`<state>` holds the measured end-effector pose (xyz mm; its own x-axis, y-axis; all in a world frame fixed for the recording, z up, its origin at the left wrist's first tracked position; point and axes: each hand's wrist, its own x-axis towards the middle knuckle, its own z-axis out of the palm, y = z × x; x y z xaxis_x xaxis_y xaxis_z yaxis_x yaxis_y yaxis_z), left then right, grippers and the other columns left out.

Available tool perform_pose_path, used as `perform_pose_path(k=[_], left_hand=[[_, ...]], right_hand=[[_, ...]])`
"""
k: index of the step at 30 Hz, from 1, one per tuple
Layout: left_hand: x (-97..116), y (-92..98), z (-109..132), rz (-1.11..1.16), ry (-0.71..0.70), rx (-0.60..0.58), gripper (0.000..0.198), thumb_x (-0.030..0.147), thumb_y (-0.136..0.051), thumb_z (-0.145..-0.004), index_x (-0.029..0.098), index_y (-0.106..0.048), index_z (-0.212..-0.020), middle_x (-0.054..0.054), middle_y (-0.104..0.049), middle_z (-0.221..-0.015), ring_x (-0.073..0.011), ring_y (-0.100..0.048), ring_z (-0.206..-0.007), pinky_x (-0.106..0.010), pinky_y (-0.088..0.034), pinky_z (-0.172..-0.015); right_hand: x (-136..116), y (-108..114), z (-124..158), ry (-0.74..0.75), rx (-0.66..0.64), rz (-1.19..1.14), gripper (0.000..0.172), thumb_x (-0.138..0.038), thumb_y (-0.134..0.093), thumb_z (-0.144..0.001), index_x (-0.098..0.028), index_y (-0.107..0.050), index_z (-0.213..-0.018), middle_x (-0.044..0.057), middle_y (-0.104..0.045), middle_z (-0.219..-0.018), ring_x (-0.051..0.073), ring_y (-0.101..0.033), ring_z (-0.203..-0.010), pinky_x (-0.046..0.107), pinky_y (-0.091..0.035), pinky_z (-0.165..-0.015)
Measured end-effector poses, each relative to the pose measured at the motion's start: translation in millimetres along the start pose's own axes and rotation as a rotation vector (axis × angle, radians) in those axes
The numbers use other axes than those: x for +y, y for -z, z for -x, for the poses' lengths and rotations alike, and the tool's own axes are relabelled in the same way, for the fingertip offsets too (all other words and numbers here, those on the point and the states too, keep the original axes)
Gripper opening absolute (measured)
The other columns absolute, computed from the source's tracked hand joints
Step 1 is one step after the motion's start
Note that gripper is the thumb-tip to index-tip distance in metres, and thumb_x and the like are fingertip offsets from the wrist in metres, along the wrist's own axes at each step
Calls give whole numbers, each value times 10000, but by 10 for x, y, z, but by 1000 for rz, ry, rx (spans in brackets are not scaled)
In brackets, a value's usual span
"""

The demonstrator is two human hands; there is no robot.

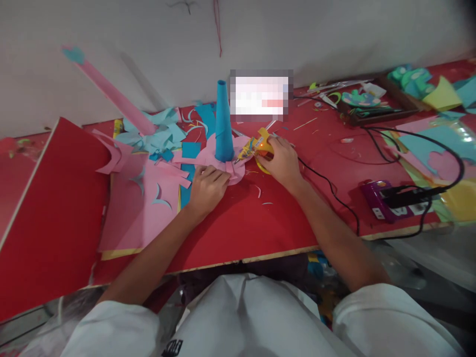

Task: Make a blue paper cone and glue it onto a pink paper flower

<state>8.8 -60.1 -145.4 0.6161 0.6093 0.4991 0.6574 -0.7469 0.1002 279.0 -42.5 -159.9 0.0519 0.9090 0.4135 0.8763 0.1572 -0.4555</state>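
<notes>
My right hand [282,161] is wrapped round a yellow hot glue gun [265,144], its nozzle pointing left at the foot of a blue paper cone [223,129]. The cone stands upright on a pink paper flower shape [208,148] lying on the table. My left hand [210,188] rests at the flower's near edge, fingers curled and pressed on a small pink paper strip [229,169] by the cone's base. Its fingertips are partly hidden. More pink strips [182,173] lie just left of that hand.
Pink paper sheets [130,208] and light blue scraps [159,131] cover the left side, where a tall pink paper tube [115,96] leans. A purple power socket box [386,201] with black cables sits right. Behind it are a dark tray [383,116] and a blurred-out screen [262,95].
</notes>
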Motion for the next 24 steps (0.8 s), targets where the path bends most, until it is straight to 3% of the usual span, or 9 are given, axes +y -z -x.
perform_pose_path(k=[9,11,15,24], left_hand=[[41,-13,10,-42,-49,-55,222,196,-568,-1052,200,-778,-979,-87,-806,-920,-272,-667,-908,-476,-416,-866],[52,5,9,-38,-59,-67,222,318,-611,-1056,186,-788,-1034,-110,-806,-980,-290,-669,-936,-489,-420,-869],[58,42,24,15,-91,-124,423,560,-641,-1030,186,-786,-1164,-127,-795,-1044,-307,-672,-982,-485,-423,-851],[36,6,41,-63,-70,-134,289,403,-604,-1066,187,-794,-1092,-121,-753,-1014,-291,-666,-960,-466,-424,-847]], right_hand=[[-81,-14,31,10,28,-12,313,-427,-723,-969,-216,-635,-1183,175,-724,-1274,388,-664,-1242,569,-530,-1066],[-96,-33,43,14,24,-9,328,-439,-725,-974,-212,-632,-1191,182,-720,-1266,397,-656,-1261,566,-535,-1059],[-124,-70,67,21,11,8,354,-494,-706,-988,-220,-632,-1200,175,-719,-1221,398,-669,-1223,562,-554,-1021],[-239,-50,76,15,-22,91,312,-444,-716,-988,-201,-641,-1169,169,-723,-1169,393,-679,-1164,551,-557,-1002]])
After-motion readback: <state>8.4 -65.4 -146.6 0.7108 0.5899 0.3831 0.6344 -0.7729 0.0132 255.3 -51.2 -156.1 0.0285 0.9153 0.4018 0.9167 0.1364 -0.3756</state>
